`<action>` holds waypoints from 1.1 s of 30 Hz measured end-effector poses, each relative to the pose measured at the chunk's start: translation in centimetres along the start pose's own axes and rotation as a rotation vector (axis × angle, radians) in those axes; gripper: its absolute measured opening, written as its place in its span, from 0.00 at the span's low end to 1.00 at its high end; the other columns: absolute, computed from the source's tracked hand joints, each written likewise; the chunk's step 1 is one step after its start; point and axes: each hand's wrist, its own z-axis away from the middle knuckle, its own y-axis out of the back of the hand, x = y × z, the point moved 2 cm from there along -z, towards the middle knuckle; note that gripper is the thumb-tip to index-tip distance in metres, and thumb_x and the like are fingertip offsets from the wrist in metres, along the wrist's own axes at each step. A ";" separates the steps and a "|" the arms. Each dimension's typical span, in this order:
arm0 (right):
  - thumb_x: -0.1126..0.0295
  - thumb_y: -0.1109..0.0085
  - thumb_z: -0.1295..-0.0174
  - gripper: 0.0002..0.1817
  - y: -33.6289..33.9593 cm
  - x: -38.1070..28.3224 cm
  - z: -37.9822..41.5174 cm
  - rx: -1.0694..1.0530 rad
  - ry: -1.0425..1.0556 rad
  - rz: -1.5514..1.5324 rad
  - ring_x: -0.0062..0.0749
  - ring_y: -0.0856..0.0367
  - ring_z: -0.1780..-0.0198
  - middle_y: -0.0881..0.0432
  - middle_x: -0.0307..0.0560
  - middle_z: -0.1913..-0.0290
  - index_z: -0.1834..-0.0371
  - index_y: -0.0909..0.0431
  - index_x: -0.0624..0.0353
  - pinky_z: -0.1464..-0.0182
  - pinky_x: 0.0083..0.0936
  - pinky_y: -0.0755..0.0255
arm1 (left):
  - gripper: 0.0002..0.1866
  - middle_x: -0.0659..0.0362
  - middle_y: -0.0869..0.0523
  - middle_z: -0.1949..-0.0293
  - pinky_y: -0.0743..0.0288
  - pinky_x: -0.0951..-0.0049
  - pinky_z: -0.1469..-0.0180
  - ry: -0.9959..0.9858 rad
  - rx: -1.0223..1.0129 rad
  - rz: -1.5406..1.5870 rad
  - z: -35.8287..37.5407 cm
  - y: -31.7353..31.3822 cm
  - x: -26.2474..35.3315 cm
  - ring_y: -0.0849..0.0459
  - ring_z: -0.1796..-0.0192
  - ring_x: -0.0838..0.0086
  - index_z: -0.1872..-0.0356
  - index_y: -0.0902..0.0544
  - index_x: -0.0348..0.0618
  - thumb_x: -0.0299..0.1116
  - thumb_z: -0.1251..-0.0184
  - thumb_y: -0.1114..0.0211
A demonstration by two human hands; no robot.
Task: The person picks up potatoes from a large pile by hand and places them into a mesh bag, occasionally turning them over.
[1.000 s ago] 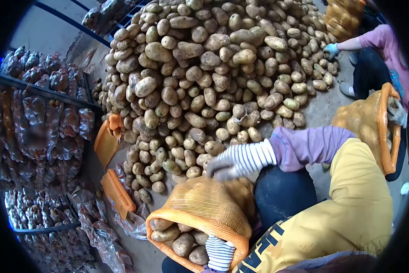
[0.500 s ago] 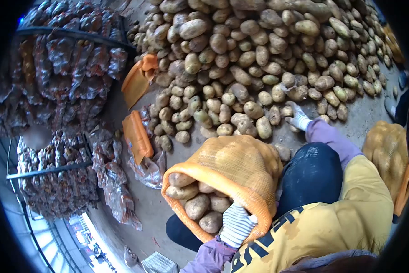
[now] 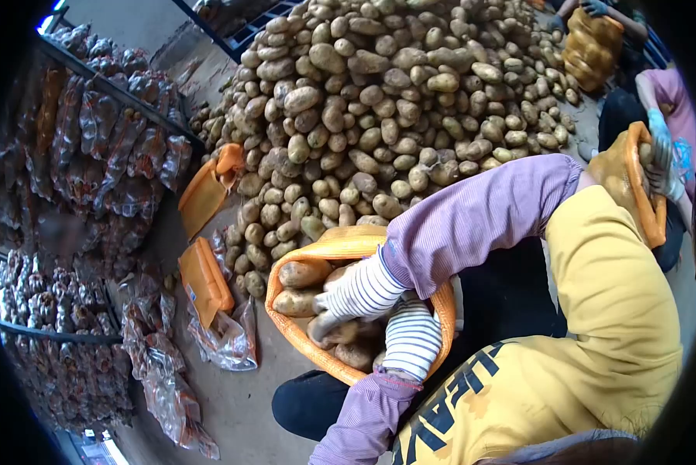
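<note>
An orange mesh sack (image 3: 305,353) stands between my knees with its mouth toward me, potatoes (image 3: 303,273) showing inside. My right hand (image 3: 359,293), in a striped glove, reaches into the mouth. Its fingers curl over a potato (image 3: 341,335) among the others. My left hand (image 3: 414,337), also gloved in stripes, is inside the sack mouth by the near right rim. The right hand and wrist cover its fingers, so their grip is hidden.
A large potato pile (image 3: 379,101) lies beyond the sack. Folded orange sacks (image 3: 205,280) and clear plastic bags (image 3: 235,341) lie to the left. Racks with wrapped bundles (image 3: 92,132) stand far left. At right, a co-worker's gloved hand (image 3: 661,139) holds another mesh sack (image 3: 619,174).
My right hand has moved from the pile's edge to inside the sack mouth. My left hand stays in the sack. The view has shifted, showing co-workers at the right.
</note>
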 end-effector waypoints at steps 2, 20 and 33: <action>0.66 0.42 0.32 0.20 -1.9 1.1 0.0 -0.414 -0.122 0.169 0.39 0.21 0.46 0.20 0.49 0.45 0.38 0.26 0.49 0.40 0.34 0.29 | 0.26 0.36 0.16 0.66 0.22 0.53 0.59 -0.042 0.119 0.031 1.7 0.3 0.4 0.15 0.64 0.46 0.47 0.25 0.24 0.43 0.29 0.43; 0.58 0.38 0.39 0.22 -5.6 14.4 34.7 0.574 -0.983 0.033 0.47 0.18 0.46 0.19 0.52 0.47 0.45 0.23 0.55 0.45 0.41 0.23 | 0.27 0.42 0.29 0.35 0.35 0.50 0.33 -0.085 0.077 0.379 -0.1 3.1 -1.6 0.32 0.32 0.45 0.41 0.23 0.37 0.35 0.41 0.30; 0.53 0.23 0.59 0.48 -22.1 14.8 41.7 0.053 -1.306 0.091 0.56 0.39 0.27 0.33 0.55 0.29 0.29 0.31 0.52 0.30 0.59 0.39 | 0.28 0.42 0.28 0.36 0.37 0.51 0.30 0.116 -0.011 0.377 0.0 5.0 -0.7 0.32 0.32 0.45 0.40 0.24 0.38 0.35 0.42 0.29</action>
